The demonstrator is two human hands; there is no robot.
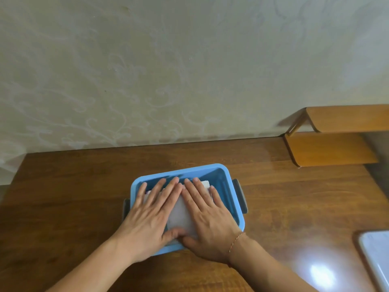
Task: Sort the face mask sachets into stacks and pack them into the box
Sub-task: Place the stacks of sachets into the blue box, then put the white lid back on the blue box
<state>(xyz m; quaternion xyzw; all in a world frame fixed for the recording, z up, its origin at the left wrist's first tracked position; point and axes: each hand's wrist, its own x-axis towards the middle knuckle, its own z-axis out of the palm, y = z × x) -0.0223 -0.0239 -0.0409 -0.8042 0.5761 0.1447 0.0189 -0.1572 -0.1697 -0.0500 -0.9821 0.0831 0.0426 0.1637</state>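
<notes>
Head view shows both hands laid flat, side by side, on a pile of pale sachets (181, 216) inside a blue box (228, 186) that sits on a brown wooden surface (73, 186). The left hand (150, 216) covers the left half of the pile and the right hand (207, 216) the right half; neither has a grip on anything, the fingers being straight and spread, pressing down, with the thumbs meeting near the box's close edge. The sachets lie directly beneath both palms, so neither hand is nearer than the other. The pile's long axis seems to run away from the person, slightly tilted to the right, in line with the fingers. A white corner shows past the right fingertips, toward the far wall of the box, where some blue floor is bare. Dark handles (241, 196) stick out at the box's sides. A thin bracelet (235, 242) circles the right wrist. At the lower right edge lies a pale flat thing (376, 256), too cropped to name. Packing looks close to done; the press probably settles the stack.
</notes>
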